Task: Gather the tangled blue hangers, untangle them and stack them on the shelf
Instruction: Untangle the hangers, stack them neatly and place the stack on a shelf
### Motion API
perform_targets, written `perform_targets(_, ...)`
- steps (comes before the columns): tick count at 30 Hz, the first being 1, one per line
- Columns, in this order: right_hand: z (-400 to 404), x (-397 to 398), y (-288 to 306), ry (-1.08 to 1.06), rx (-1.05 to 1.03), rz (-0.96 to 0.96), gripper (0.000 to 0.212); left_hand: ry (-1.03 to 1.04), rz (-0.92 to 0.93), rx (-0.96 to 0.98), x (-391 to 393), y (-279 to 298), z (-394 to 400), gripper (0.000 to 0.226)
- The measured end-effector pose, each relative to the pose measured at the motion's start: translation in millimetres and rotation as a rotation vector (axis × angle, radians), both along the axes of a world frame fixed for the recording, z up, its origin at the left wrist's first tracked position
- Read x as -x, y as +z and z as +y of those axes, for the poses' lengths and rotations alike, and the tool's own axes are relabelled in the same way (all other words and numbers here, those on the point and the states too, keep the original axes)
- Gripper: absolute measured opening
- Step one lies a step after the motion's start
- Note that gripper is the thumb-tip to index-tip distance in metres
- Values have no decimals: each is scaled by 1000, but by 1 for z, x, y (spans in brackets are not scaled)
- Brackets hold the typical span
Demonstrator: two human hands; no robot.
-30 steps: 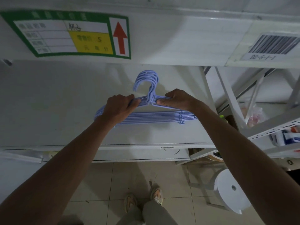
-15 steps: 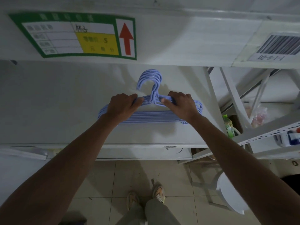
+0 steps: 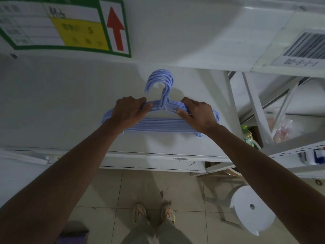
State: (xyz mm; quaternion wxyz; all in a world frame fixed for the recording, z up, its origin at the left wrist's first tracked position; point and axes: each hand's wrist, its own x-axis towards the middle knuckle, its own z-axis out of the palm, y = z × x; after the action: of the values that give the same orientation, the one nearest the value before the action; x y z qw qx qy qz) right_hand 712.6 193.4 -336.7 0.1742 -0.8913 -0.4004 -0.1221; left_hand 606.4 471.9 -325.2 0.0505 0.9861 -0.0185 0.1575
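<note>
- My left hand (image 3: 129, 112) grips the left shoulder of the stack of blue hangers (image 3: 163, 125), fingers curled over the top bars and thumb pointing in toward the necks.
- My right hand (image 3: 197, 113) grips the right shoulder the same way, thumb on the near side, fingers wrapped over the far side.
- The hangers lie as one bundle on the white shelf (image 3: 52, 103), their bottom bars lined up between my wrists and just nearer to me than my knuckles.
- The hooks rise together beyond my hands, midway between them, curling to the left.
- Above and beyond my left hand, a green-bordered label (image 3: 65, 25) with a red arrow is stuck on the upper shelf edge.
- Beyond my right hand is a barcode label (image 3: 306, 48).
- Below my right forearm stands a white stool (image 3: 253, 210) on the tiled floor; a green bottle (image 3: 247, 136) sits just right of my right wrist.
</note>
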Motion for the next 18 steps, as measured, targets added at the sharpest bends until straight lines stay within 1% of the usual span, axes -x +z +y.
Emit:
perform_targets(4,1,-8,1,32,41,-2,55,9,11,-4,-1,2,-1,57)
perform_targets(11,2,-13,-4,42,93,-127,62,-27,60,-12,2,1,3,52)
perform_targets(14,2,-15,-2,47,141,-112,61,-54,87,-26,3,4,4,58)
perform_targets(18,8,-21,13,62,212,-33,54,-39,145,-15,-1,12,3,68)
